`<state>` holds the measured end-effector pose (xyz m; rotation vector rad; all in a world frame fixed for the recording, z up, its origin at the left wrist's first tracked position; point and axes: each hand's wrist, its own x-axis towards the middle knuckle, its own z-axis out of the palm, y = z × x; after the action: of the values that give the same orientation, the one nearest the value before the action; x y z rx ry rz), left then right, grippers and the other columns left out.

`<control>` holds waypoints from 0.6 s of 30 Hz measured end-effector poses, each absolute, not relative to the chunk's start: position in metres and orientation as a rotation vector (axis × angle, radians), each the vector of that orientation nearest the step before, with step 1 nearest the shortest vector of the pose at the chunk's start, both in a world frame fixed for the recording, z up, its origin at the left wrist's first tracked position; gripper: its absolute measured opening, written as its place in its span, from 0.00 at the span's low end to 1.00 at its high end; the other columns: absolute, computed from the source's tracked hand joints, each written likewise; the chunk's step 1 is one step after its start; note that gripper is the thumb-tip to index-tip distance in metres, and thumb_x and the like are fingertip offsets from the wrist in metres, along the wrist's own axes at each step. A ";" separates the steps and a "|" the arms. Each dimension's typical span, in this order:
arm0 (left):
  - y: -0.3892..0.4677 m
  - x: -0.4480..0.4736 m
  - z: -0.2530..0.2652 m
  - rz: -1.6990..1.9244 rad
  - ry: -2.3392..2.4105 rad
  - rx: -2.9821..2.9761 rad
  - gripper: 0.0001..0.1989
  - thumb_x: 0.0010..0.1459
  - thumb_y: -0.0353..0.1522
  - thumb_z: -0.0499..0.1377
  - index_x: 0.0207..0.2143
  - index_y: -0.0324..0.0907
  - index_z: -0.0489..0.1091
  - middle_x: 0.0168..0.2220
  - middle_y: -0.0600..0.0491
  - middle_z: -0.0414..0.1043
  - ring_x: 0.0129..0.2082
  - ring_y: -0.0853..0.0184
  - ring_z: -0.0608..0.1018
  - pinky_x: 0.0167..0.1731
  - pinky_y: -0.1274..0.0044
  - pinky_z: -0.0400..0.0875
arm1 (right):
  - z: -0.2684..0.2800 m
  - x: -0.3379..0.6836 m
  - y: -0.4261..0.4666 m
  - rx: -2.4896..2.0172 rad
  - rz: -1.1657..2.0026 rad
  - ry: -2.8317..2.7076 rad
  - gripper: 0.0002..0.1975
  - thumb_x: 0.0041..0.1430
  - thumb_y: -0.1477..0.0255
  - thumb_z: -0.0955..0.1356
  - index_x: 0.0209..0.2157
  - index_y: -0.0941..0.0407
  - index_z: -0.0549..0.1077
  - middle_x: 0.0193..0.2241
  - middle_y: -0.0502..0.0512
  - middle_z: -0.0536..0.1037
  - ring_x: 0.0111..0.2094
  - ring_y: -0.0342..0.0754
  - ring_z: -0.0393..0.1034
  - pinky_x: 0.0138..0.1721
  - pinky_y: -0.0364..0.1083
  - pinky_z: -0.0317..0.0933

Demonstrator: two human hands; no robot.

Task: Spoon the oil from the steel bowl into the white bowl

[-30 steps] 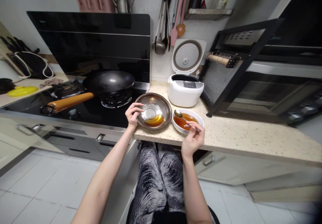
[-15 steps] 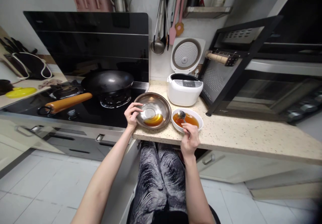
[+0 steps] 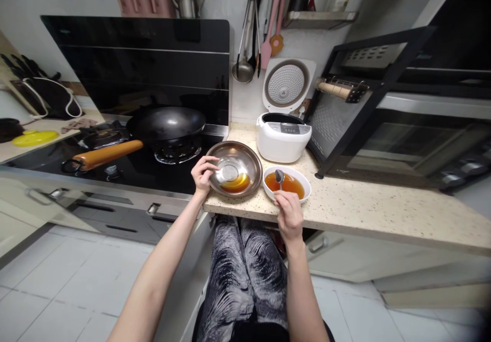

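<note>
My left hand grips the left rim of a round stainless steel bowl, thumb below and fingers over the edge. The bowl leans toward me, and amber liquid pools on its near side. In my right hand is a metal spoon, held by its handle with closed fingers. The spoon's head is over a white bowl of reddish-brown liquid; whether it touches the surface I cannot tell. Both bowls are side by side at the counter's front edge.
Behind the white bowl stands a white rice cooker with its lid raised. A black wok with a wooden handle rests on the stove to the left. An oven on a black rack occupies the right side of the counter.
The spoon's head has shifted slightly right and stands more upright over the white bowl. My left hand keeps its grip on the steel bowl. The whole view has moved a little.
</note>
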<state>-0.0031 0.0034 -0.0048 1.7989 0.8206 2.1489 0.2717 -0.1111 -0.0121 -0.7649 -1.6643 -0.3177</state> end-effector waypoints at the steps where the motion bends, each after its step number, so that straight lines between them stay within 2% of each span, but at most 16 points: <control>1: 0.003 -0.003 -0.005 2.152 0.811 1.801 0.13 0.46 0.25 0.54 0.23 0.44 0.79 0.37 0.49 0.81 0.37 0.59 0.78 0.37 0.68 0.69 | -0.012 0.271 -0.111 -0.770 -0.331 -1.627 0.15 0.66 0.81 0.64 0.47 0.51 0.77 0.39 0.58 0.81 0.41 0.52 0.75 0.39 0.53 0.71; 6: 0.002 -0.003 -0.003 2.157 0.836 1.809 0.12 0.46 0.25 0.55 0.24 0.43 0.79 0.38 0.49 0.81 0.38 0.58 0.78 0.38 0.68 0.69 | -0.011 0.258 -0.114 -0.744 -0.318 -1.347 0.10 0.67 0.79 0.66 0.44 0.51 0.75 0.37 0.54 0.80 0.40 0.50 0.76 0.41 0.53 0.71; 10: 0.003 -0.003 -0.002 2.185 0.829 1.811 0.14 0.47 0.27 0.55 0.31 0.43 0.80 0.40 0.48 0.80 0.43 0.55 0.79 0.44 0.65 0.71 | -0.008 0.239 -0.117 -0.693 -0.191 -1.186 0.07 0.70 0.75 0.64 0.42 0.52 0.74 0.35 0.53 0.80 0.38 0.50 0.77 0.41 0.52 0.71; 14: 0.005 -0.003 -0.002 2.203 0.795 1.803 0.16 0.47 0.29 0.55 0.37 0.43 0.79 0.43 0.48 0.80 0.46 0.53 0.79 0.49 0.63 0.71 | -0.009 0.218 -0.116 -0.690 -0.012 -1.192 0.07 0.71 0.74 0.63 0.40 0.53 0.73 0.35 0.53 0.79 0.37 0.48 0.76 0.39 0.50 0.71; 18: 0.004 -0.003 -0.001 2.198 0.815 1.801 0.16 0.47 0.29 0.55 0.37 0.42 0.79 0.43 0.47 0.79 0.47 0.53 0.79 0.50 0.63 0.72 | -0.015 0.202 -0.111 -0.720 0.115 -1.246 0.08 0.71 0.75 0.64 0.38 0.53 0.73 0.34 0.52 0.79 0.38 0.47 0.76 0.41 0.48 0.70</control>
<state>-0.0030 0.0044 -0.0013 1.8008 0.8151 2.1977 0.2015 -0.1106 -0.0153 -0.7199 -1.2462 0.1148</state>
